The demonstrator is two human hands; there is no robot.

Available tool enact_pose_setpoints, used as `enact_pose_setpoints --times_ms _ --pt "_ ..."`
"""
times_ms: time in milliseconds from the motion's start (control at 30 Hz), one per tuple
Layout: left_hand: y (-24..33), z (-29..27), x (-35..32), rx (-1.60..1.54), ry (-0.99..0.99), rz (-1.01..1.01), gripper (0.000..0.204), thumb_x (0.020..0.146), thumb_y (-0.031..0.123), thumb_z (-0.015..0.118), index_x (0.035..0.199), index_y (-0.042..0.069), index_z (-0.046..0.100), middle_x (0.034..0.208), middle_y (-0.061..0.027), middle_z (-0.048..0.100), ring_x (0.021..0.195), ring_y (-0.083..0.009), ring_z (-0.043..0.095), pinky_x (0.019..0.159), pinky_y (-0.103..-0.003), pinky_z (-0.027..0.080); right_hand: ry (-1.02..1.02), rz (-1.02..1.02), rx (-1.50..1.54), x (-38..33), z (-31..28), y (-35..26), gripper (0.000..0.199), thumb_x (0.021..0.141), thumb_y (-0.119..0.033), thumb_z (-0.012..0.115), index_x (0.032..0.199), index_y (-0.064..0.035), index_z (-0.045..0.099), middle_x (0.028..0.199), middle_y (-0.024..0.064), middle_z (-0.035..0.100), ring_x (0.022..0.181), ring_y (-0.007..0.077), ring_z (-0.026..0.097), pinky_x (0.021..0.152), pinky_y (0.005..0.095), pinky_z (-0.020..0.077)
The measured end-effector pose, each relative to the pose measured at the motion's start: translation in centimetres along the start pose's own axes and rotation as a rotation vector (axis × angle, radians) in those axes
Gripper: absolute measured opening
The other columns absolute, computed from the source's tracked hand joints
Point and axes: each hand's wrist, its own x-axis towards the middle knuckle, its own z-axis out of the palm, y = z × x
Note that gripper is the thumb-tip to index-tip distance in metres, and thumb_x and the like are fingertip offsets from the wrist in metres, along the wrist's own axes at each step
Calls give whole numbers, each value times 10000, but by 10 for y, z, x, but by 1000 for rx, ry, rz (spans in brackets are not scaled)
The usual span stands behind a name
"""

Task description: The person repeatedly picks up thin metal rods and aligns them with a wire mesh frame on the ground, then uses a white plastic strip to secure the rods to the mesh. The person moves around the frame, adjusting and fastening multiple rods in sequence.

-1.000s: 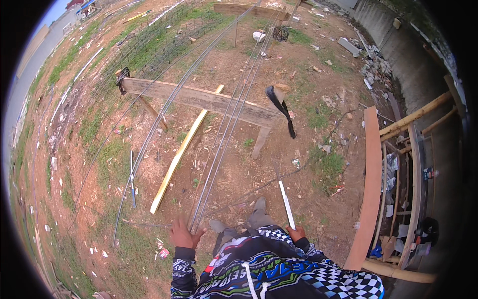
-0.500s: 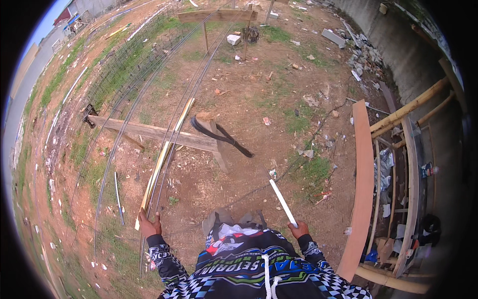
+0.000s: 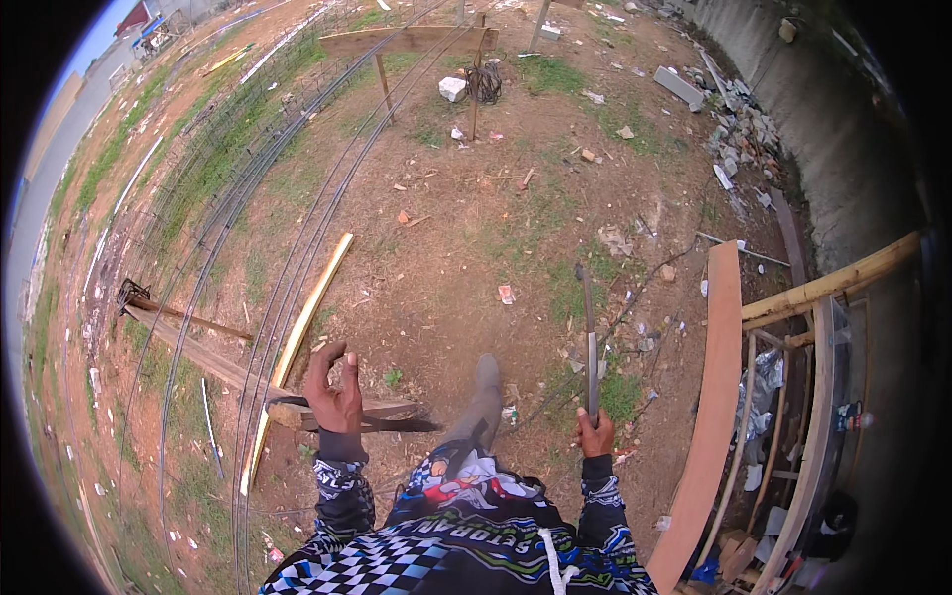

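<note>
In my right hand (image 3: 595, 433) is a long bar (image 3: 592, 367), grey over its lower length, thinner and dark toward its small hooked far end. The fingers are wrapped round its near end and the bar points away from me. My left hand (image 3: 335, 389) is raised with thumb and fingers apart, holding nothing. It is above the near end of a low wooden trestle (image 3: 203, 352). Beside it, a pale yellow wood strip (image 3: 315, 305) lies across the trestle. A bundle of dark wire (image 3: 397, 424) hangs there, partly hidden by the hand.
Long steel rods (image 3: 203, 297) run along my left toward a far trestle (image 3: 397, 40). On the right stand a reddish plank (image 3: 714, 397) and a timber pole frame (image 3: 833, 283). Rubble (image 3: 744, 139) lies by the concrete wall (image 3: 783, 74); litter dots the soil.
My left hand has come off the wood strip and moved right and away from me. The bar in my right hand has swung more upright. The near trestle and wire are closer to me.
</note>
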Motion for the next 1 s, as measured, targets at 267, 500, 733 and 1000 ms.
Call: enact_pose_setpoints --times_ms 267,500,733,1000 --pt "61 215 137 -2 -470 87 244 854 208 682 979 0 656 902 -151 665 830 -275 650 722 -356 502 -93 560 -665 163 -75 83 559 749 -510 676 895 29 691 775 226 671 785 362 668 718 452 492" --pt "62 359 289 137 -606 72 293 887 265 650 1001 -5 663 919 -161 676 822 -270 665 733 -359 509 -296 700 -760 246 -51 99 606 753 -526 654 976 36 689 842 239 682 844 371 677 756 444 509" --pt "51 575 453 127 -545 -76 338 903 298 632 1066 3 659 976 -157 691 838 -236 674 737 -347 522 -337 674 -716 484 -9 36 616 761 -529 646 987 43 684 829 225 686 826 363 682 746 436 519" --pt "106 765 660 13 -531 -76 361 904 311 626 1102 10 644 1003 -157 682 887 -256 665 768 -350 510 -308 302 -887 822 -11 -62 628 770 -531 636 1001 52 678 814 208 691 805 355 689 734 426 532"
